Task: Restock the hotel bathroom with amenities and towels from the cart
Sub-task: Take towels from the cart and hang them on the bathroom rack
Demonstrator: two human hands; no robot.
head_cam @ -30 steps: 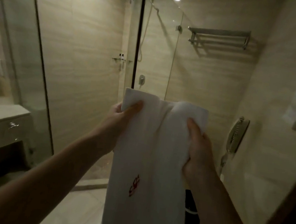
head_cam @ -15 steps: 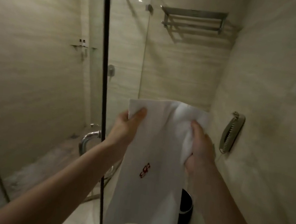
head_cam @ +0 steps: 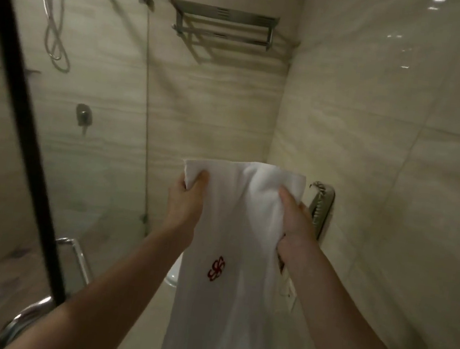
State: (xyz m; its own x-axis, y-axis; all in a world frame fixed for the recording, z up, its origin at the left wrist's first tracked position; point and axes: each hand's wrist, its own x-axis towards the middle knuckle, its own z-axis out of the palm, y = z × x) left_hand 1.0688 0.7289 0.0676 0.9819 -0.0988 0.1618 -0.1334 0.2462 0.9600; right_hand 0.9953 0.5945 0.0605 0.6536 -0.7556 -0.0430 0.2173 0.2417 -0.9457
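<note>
A white towel (head_cam: 232,233) with a red embroidered logo hangs in front of me, held up by its top edge. My left hand (head_cam: 186,200) grips the towel's top left corner. My right hand (head_cam: 294,221) grips its top right part. High on the back wall is a metal towel rack (head_cam: 223,28), with nothing on it, well above and beyond the towel.
A glass shower partition with a black frame (head_cam: 18,105) stands on the left, with a chrome door handle (head_cam: 77,256) low down. A shower hose (head_cam: 54,19) hangs behind the glass. A wall telephone (head_cam: 321,204) is on the right wall, partly behind the towel.
The view has moved forward and to the right, past the shower door, closer to the back wall and rack. Both hands keep holding the towel, which hangs the same way.
</note>
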